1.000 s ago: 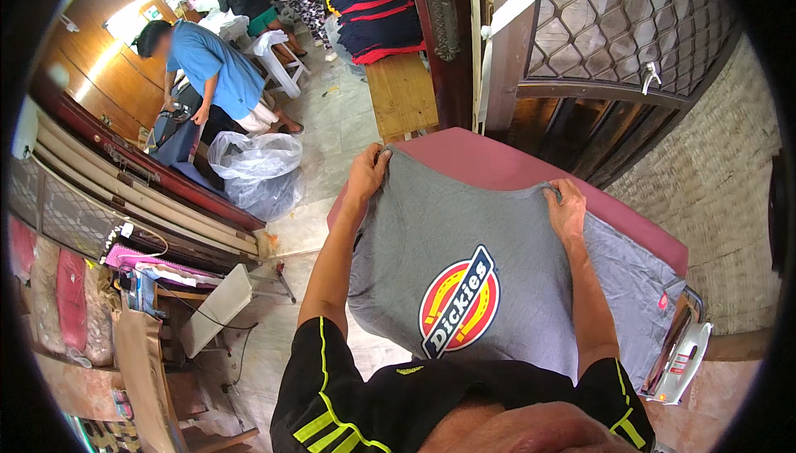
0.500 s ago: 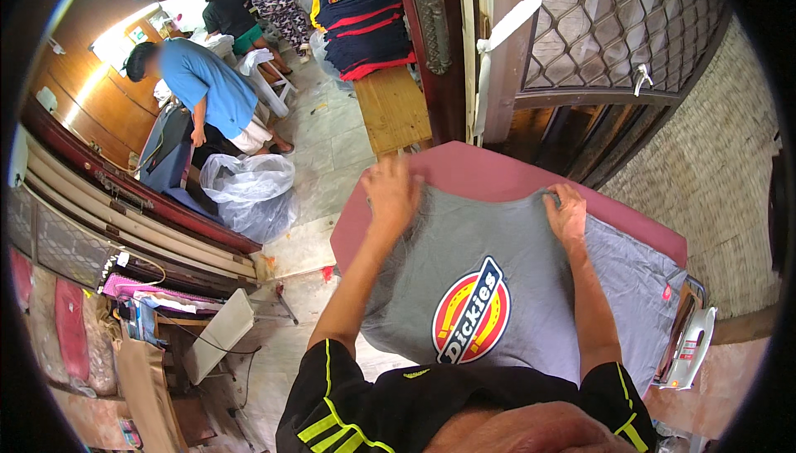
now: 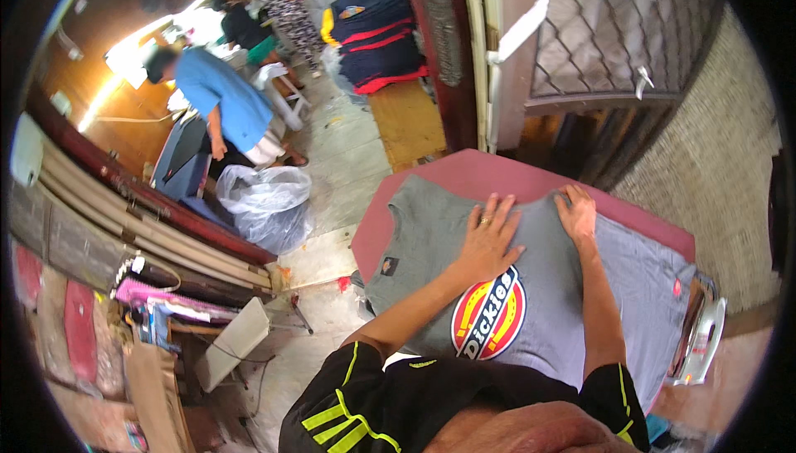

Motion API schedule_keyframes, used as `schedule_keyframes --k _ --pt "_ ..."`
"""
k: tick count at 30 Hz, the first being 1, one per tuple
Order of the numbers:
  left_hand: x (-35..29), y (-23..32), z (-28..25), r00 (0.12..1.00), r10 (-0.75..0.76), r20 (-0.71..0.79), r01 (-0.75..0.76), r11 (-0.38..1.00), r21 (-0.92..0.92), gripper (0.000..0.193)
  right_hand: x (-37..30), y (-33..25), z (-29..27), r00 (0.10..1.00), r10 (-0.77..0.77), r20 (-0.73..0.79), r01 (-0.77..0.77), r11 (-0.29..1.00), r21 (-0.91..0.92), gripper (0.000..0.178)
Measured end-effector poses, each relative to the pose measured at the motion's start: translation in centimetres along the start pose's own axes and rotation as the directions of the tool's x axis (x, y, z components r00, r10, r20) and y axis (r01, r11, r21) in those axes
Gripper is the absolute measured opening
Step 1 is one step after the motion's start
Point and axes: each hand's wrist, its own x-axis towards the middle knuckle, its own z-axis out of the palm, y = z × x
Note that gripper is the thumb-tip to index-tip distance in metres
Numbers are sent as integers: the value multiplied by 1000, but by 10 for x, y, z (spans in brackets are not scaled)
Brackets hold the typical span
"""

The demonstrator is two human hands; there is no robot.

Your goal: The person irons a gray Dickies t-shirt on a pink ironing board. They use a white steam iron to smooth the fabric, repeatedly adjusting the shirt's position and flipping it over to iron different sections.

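A grey T-shirt [image 3: 431, 229] with a round red, yellow and blue print lies spread over a dark pink ironing board [image 3: 506, 173]. Flat on the cloth, above the print, my left hand [image 3: 491, 242] rests with its fingers apart. My right hand [image 3: 579, 217] pinches the shirt's far edge, its fingers bent over the cloth. The shirt's neck opening, with a small dark label, faces left. Part of the print is covered by my left forearm.
An iron [image 3: 703, 341] stands at the board's right end. Beyond the board are a wooden bench [image 3: 406, 121] with folded dark shirts [image 3: 377, 34] and a metal lattice gate [image 3: 622, 38]. A clear plastic bag [image 3: 265, 204] sits near a person in blue [image 3: 220, 92]; two others are farther back.
My left hand has moved right from the shirt's far left edge onto its middle and flattened. The shirt's left part now lies spread out, showing its neck label. My right hand stays at the far edge.
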Motion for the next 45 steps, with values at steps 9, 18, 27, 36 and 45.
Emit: schedule_keyframes --k 9,18,27,36,45 --pt "78 38 86 978 116 171 -134 986 97 76 18 0 -29 996 71 -51 -37 868 494 35" --pt "83 32 89 911 409 51 -413 903 122 57 -197 4 -178 918 248 -310 -258 966 8 24" --pt "73 67 64 902 431 -26 -420 889 183 61 -371 -47 -221 763 468 -446 -581 798 -158 26" --pt "81 99 29 919 377 112 -383 923 33 62 -439 -95 -210 634 627 -453 -625 760 178 11" --pt "70 115 9 948 296 119 -304 951 59 62 -369 -193 -437 666 390 -636 48 829 558 40"
